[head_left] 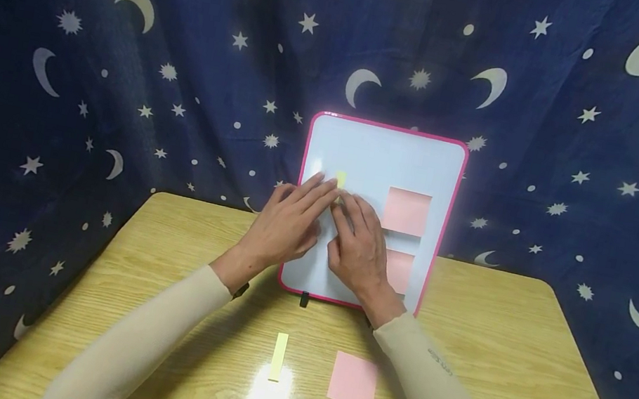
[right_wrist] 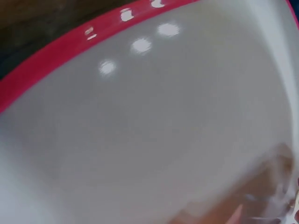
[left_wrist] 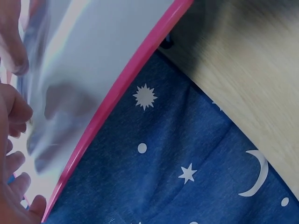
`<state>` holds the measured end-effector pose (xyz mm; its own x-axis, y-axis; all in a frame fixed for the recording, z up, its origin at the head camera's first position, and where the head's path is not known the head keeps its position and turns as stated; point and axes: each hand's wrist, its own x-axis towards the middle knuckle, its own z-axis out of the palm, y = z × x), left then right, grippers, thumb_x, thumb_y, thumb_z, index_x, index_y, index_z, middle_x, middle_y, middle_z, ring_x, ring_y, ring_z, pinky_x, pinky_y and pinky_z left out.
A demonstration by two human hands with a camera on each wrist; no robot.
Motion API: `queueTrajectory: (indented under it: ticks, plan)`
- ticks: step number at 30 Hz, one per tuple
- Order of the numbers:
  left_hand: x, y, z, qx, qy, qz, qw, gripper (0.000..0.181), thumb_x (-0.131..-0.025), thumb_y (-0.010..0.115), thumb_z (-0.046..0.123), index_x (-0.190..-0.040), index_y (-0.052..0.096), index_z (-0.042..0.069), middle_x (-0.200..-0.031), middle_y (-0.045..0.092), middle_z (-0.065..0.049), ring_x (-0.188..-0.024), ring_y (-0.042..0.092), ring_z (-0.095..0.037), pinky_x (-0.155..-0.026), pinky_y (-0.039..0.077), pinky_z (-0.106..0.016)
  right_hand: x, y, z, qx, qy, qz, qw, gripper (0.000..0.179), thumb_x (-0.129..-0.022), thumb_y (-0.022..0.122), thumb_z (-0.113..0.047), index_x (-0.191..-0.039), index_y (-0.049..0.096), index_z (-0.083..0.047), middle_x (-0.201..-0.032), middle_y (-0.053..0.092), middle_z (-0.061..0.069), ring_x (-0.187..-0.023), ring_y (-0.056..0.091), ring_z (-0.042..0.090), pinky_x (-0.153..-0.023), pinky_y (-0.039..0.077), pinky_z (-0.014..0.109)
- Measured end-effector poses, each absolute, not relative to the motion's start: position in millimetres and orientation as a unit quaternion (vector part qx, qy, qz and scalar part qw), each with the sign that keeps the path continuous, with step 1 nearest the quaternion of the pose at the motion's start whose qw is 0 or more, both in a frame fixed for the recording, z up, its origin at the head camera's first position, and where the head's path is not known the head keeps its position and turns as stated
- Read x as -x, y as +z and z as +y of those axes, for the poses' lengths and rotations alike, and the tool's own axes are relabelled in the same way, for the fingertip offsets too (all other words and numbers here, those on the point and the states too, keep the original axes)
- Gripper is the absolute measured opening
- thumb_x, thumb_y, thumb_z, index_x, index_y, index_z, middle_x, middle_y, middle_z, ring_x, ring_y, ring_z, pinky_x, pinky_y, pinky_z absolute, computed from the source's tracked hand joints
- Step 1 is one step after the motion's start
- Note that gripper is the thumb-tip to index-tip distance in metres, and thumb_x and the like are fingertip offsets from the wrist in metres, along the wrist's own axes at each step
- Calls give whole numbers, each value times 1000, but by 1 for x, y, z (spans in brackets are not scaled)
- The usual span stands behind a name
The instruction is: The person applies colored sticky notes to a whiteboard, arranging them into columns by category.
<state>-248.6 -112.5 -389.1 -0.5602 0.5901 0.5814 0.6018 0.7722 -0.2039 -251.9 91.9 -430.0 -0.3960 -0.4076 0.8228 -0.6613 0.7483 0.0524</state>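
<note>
A whiteboard (head_left: 366,151) with a pink frame stands upright at the back of the table. On its left half is a narrow yellow sticky strip (head_left: 340,179), its lower part covered by fingers. My left hand (head_left: 288,226) lies against the board with straight fingers, the fingertips at the strip's left side. From the other side my right hand (head_left: 361,246) touches the strip's lower part with its fingertips, fingers slightly bent. Along the left edge of the left wrist view, the left hand's fingers (left_wrist: 18,186) show close to the glossy board (left_wrist: 93,51).
Two pink sticky notes, an upper one (head_left: 406,212) and a lower one (head_left: 398,272), are on the board's right side. Another yellow strip (head_left: 278,357) and a pink note (head_left: 353,382) lie on the wooden table (head_left: 488,372). A starry blue curtain (head_left: 239,71) hangs behind.
</note>
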Motion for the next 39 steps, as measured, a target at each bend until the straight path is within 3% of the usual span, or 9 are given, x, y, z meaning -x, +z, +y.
queueTrajectory:
  ticks: [7,17,26,39]
  plan:
    - [238,-394,-116,342,-43,-878,333,71,-94,69,23,-160,46,12,-166,45,-4,-158,33,-22,-110,42,-51,243,-430,91,-313,166,-822,445,51,-83,55,-6,-132,69,1,-146,60,19,-137,51,37,-119,39,47]
    - [220,-404,-123,336,-92,-884,311,64,-96,64,22,-157,49,11,-161,50,-6,-155,39,-23,-105,45,-54,224,-431,91,-313,208,-816,440,50,-81,58,-5,-130,70,0,-137,66,18,-128,58,38,-102,49,52]
    - [203,-415,-132,328,-119,-888,301,63,-93,68,21,-153,54,10,-155,56,-9,-150,46,-25,-103,44,-52,208,-438,90,-299,217,-840,397,48,-82,66,-7,-130,70,-1,-138,65,17,-131,58,37,-110,46,51]
    - [174,-432,-148,319,-158,-892,277,60,-91,74,22,-147,59,10,-149,60,-8,-144,51,-27,-105,44,-55,189,-446,89,-287,238,-854,363,45,-85,70,-11,-129,72,-3,-138,66,14,-131,58,35,-110,46,51]
